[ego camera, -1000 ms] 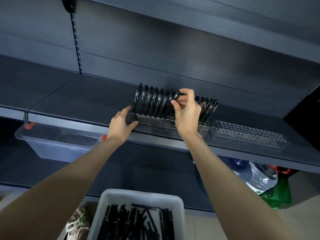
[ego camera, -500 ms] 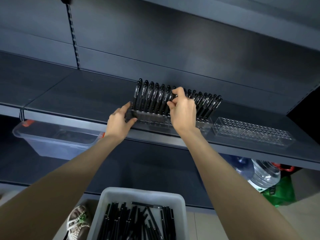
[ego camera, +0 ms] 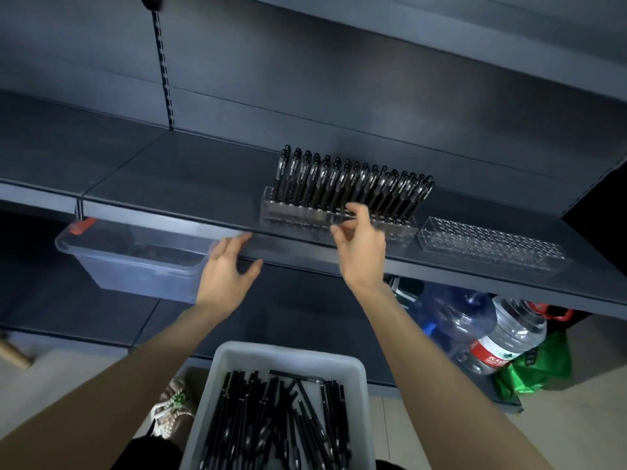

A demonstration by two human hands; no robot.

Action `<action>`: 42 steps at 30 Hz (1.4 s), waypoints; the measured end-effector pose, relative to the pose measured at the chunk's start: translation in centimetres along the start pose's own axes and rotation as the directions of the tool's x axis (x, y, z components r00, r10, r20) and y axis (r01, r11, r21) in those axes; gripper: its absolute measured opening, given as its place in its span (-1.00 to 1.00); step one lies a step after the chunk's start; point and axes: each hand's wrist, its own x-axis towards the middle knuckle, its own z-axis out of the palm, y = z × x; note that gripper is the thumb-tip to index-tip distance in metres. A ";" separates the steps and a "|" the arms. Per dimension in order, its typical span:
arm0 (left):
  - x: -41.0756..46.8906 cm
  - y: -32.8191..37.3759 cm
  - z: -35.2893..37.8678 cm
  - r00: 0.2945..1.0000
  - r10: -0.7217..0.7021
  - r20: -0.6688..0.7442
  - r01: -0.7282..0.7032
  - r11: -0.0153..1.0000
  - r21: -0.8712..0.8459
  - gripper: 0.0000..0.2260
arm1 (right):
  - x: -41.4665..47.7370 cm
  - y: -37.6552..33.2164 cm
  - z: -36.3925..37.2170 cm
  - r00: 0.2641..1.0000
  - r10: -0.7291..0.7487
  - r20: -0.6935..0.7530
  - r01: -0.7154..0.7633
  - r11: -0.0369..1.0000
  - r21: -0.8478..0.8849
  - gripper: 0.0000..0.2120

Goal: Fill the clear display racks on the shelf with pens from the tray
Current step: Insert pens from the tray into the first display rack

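Observation:
A clear rack [ego camera: 291, 217] on the dark shelf [ego camera: 169, 184] holds several upright black pens [ego camera: 353, 184]. To its right lies a second clear rack [ego camera: 492, 247] with no pens in it. My left hand [ego camera: 225, 269] is in front of the shelf edge, fingers spread, holding nothing. My right hand [ego camera: 361, 247] is at the front of the filled rack, fingers loosely bent, with no pen visible in it. A white tray [ego camera: 288, 354] full of loose black pens [ego camera: 271, 422] sits below, between my forearms.
A clear plastic bin [ego camera: 135, 262] stands on the lower shelf at left. Large water bottles [ego camera: 502, 327] and a green bag [ego camera: 536, 368] sit on the floor at right. A sandalled foot [ego camera: 173, 407] shows left of the tray. Another shelf hangs overhead.
My right hand let go of the pen it was seating and drew back down from the pen tops. My left hand left the rack's left end and dropped below the shelf edge.

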 end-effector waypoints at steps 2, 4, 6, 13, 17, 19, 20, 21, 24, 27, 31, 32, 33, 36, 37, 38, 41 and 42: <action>-3.2 -1.5 0.4 0.997 -0.056 0.060 0.054 0.998 0.035 -0.54 | -3.6 1.1 1.2 0.995 0.056 0.087 -0.059 0.998 0.030 -0.64; -6.6 -3.2 1.1 0.982 -0.122 0.144 0.108 0.989 0.096 -0.51 | -7.4 2.7 2.8 0.974 0.114 0.195 -0.121 0.992 0.024 -0.65; -10.1 -5.2 1.8 0.959 -0.177 0.222 0.142 0.976 0.164 -0.48 | -11.4 4.3 4.4 0.937 0.169 0.305 -0.177 0.984 0.000 -0.64; -20.4 -11.2 4.1 0.905 -0.245 0.347 0.085 0.904 0.418 -0.34 | -23.5 9.8 8.9 0.725 0.382 0.573 -0.374 0.917 -0.137 -0.59; -23.5 -13.5 5.8 0.879 -0.247 0.408 0.020 0.874 0.486 -0.25 | -27.6 12.1 11.0 0.572 0.472 0.671 -0.421 0.871 -0.254 -0.49; -24.0 -13.8 6.3 0.892 -0.258 0.372 0.027 0.851 0.525 -0.24 | -28.7 13.0 11.9 0.511 0.501 0.699 -0.409 0.856 -0.315 -0.46; -24.0 -13.8 6.5 0.897 -0.262 0.356 0.036 0.845 0.533 -0.24 | -29.2 13.3 12.3 0.495 0.512 0.702 -0.390 0.853 -0.347 -0.47; -24.1 -13.8 6.7 0.902 -0.261 0.344 0.038 0.842 0.539 -0.25 | -29.6 13.7 12.8 0.490 0.515 0.704 -0.352 0.855 -0.381 -0.48; -24.3 -14.0 7.1 0.908 -0.262 0.328 0.038 0.830 0.557 -0.28 | -30.4 14.2 13.7 0.474 0.501 0.724 -0.235 0.864 -0.444 -0.56; -24.5 -14.2 7.2 0.908 -0.271 0.320 0.041 0.817 0.576 -0.29 | -30.7 14.6 14.0 0.459 0.511 0.727 -0.223 0.858 -0.462 -0.65; -24.7 -14.3 7.4 0.915 -0.265 0.306 0.041 0.812 0.582 -0.31 | -30.7 14.7 13.8 0.467 0.528 0.709 -0.335 0.848 -0.411 -0.71; -24.7 -14.3 7.4 0.914 -0.264 0.307 0.041 0.814 0.579 -0.31 | -30.7 14.7 13.7 0.481 0.530 0.699 -0.377 0.844 -0.380 -0.70; -24.6 -14.3 7.3 0.913 -0.264 0.310 0.040 0.815 0.578 -0.31 | -30.5 14.7 13.4 0.486 0.530 0.695 -0.405 0.841 -0.359 -0.69; -24.4 -14.1 6.9 0.911 -0.250 0.327 0.023 0.824 0.566 -0.34 | -29.3 14.3 12.2 0.453 0.520 0.724 -0.417 0.842 -0.343 -0.66; -24.3 -14.0 6.7 0.911 -0.245 0.332 0.023 0.834 0.552 -0.35 | -28.5 14.0 11.5 0.442 0.522 0.730 -0.431 0.837 -0.338 -0.65; -24.1 -13.8 6.6 0.909 -0.245 0.337 0.031 0.846 0.532 -0.36 | -27.6 13.6 10.5 0.442 0.521 0.730 -0.450 0.833 -0.321 -0.65; -23.0 -12.1 5.9 0.917 -0.200 0.346 0.015 0.882 0.471 -0.38 | -24.4 11.8 7.3 0.536 0.491 0.687 -0.523 0.832 -0.186 -0.76; -22.3 -11.1 5.7 0.921 -0.170 0.351 -0.002 0.897 0.442 -0.40 | -23.3 11.2 6.2 0.573 0.478 0.665 -0.555 0.824 -0.114 -0.83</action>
